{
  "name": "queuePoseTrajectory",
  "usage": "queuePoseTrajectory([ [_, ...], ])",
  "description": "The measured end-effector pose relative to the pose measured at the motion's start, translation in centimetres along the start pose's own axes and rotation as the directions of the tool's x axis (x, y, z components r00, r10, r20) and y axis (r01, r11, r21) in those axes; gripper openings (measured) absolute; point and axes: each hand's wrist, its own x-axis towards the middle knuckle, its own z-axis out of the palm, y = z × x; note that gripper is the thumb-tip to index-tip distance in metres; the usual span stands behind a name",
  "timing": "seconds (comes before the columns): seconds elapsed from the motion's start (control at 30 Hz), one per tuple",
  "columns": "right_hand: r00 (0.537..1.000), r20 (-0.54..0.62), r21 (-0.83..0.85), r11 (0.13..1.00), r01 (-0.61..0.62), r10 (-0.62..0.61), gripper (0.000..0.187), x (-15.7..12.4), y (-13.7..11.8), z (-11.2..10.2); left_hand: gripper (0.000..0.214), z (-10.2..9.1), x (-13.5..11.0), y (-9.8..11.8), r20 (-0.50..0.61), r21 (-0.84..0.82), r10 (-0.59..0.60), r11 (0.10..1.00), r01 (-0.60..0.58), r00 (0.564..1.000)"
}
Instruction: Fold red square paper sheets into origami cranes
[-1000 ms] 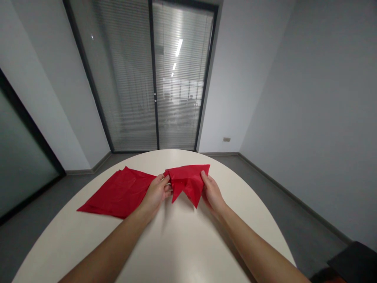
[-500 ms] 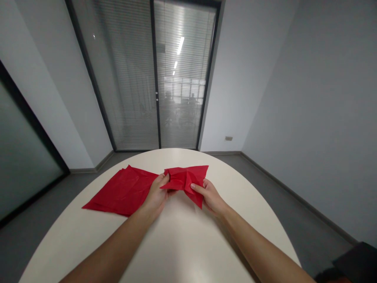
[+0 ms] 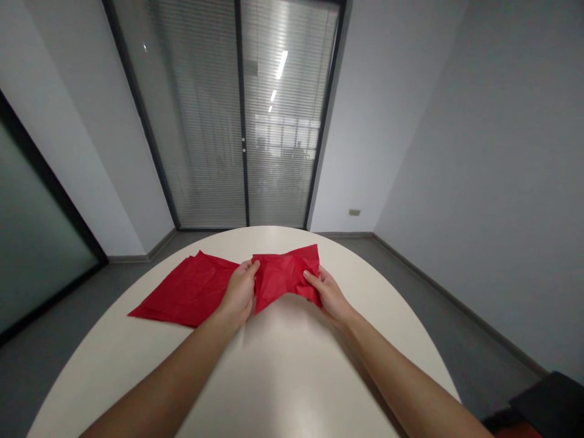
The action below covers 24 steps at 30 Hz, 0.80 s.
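Note:
A crumpled red sheet is held between both hands just above a white oval table. My left hand grips its left edge, thumb on top and fingers curled under. My right hand pinches its right lower edge with fingers pressed on the fabric. To the left, a stack of flat red sheets lies on the table, touching my left hand's side.
Beyond the table's far edge stands a glass door with blinds. Grey walls close in on both sides. A dark object sits low at the right, off the table.
The held red sheet has been spread wider and flatter; its hanging lower point is gone. Both hands moved slightly apart and away from me.

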Motion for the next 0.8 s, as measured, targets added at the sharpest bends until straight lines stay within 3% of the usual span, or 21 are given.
queuePoseTrajectory([
  [0.1, 0.999, 0.019, -0.043, 0.998, -0.042, 0.043, 0.039, 0.0, -0.2, -0.3, 0.020, -0.5, 0.5, 0.2, -0.043, 0.133, 0.035, 0.991, -0.029, 0.998],
  [0.2, 0.995, 0.064, -0.041, 0.996, -0.079, 0.082, 0.042, 0.1, -0.1, -0.8, 0.030, -1.2, 1.2, 0.6, -0.043, 0.298, 0.145, 0.946, -0.126, 0.988],
  [0.3, 0.994, 0.064, -0.032, 0.995, -0.092, 0.093, 0.043, 0.4, 0.4, -1.3, 0.033, -1.9, 1.7, 1.1, 0.065, 0.467, 0.220, 0.855, -0.225, 0.973],
  [0.43, 0.996, -0.045, -0.007, 0.997, -0.078, 0.077, 0.043, 0.7, 1.2, -1.8, 0.029, -2.5, 2.1, 1.4, 0.255, 0.623, 0.185, 0.720, -0.307, 0.949],
  [0.5, 0.994, -0.090, -0.017, 0.998, -0.061, 0.059, 0.044, 0.9, 1.4, -2.0, 0.025, -2.8, 2.4, 1.5, 0.266, 0.662, 0.284, 0.641, -0.388, 0.921],
  [0.6, 0.996, -0.087, -0.017, 1.000, -0.020, 0.018, 0.047, 0.9, 1.5, -2.0, 0.022, -2.8, 2.6, 1.6, 0.198, 0.696, 0.451, 0.560, -0.449, 0.870],
  [0.67, 0.997, -0.074, -0.010, 1.000, -0.003, 0.003, 0.048, 1.0, 1.7, -2.0, 0.025, -2.6, 2.5, 1.6, 0.141, 0.674, 0.441, 0.613, -0.412, 0.887],
  [0.8, 0.997, -0.061, -0.009, 0.999, 0.053, -0.053, 0.045, 1.3, 2.4, -2.6, 0.034, -1.8, 1.6, 1.4, 0.170, 0.550, 0.191, 0.795, -0.254, 0.967],
])
